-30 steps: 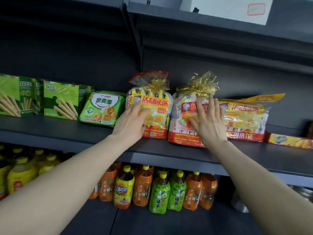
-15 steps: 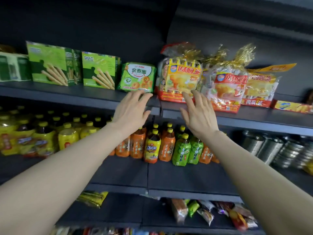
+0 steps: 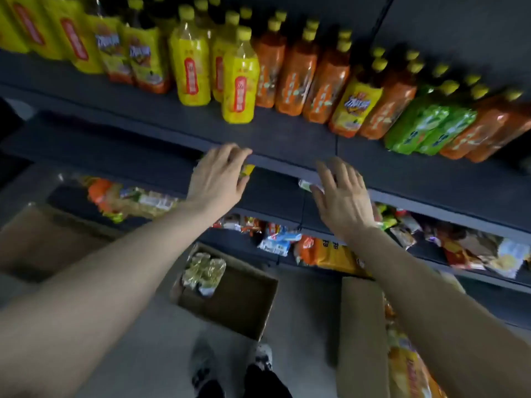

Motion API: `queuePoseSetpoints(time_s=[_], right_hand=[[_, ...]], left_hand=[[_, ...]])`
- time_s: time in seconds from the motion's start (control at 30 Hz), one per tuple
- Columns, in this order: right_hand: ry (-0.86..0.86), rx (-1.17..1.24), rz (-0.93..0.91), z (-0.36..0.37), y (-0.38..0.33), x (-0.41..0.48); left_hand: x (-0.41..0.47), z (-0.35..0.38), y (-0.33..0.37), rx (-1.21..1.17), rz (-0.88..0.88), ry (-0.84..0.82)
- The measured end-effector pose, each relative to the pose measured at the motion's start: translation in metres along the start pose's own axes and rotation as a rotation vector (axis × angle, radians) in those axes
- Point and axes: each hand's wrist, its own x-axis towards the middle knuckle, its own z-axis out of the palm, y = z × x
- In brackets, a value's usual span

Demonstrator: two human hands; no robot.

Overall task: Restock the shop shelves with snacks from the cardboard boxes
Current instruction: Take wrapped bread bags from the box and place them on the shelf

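Snack bags, gold-wrapped, bunched at far end of open cardboard box on floor, just ahead of feet. Noted long axis running roughly away toward shelving. Found left hand and right hand both level with shelf edge under bottles, fingers released, spread, holding nothing. Placed bags well below both hands, between forearms. Judged left hand nearer; downward reach needed.

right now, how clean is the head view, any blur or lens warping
Head view: motion blur smears the drink bottles and the lower-shelf snack packs, labels unreadable; the wide-angle lens fans the bottles outward; light is dim; the left hand and right hand are only slightly soft.
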Motion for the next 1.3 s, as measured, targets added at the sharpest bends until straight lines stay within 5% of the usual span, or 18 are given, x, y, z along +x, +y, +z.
queuePoseSetpoints(time_s=[0.4,0.73,1.03,1.3], right_hand=[[-0.574,0.297,-0.069,0.280,-0.086,-0.121],[-0.849,0.306,-0.271,0.512,-0.129,-0.165],[-0.865,0.258,-0.467,0.676,-0.188,-0.156],[-0.811,0.235,-0.399,0.687,-0.182,-0.204]], left_hand=[[-0.220,0.236,-0.104,-0.066,-0.491,-0.434],[-0.337,0.441,-0.160,-0.221,-0.711,-0.529],[-0.382,0.551,-0.201,-0.213,-0.805,-0.431],[-0.388,0.565,-0.214,-0.153,-0.767,-0.397]])
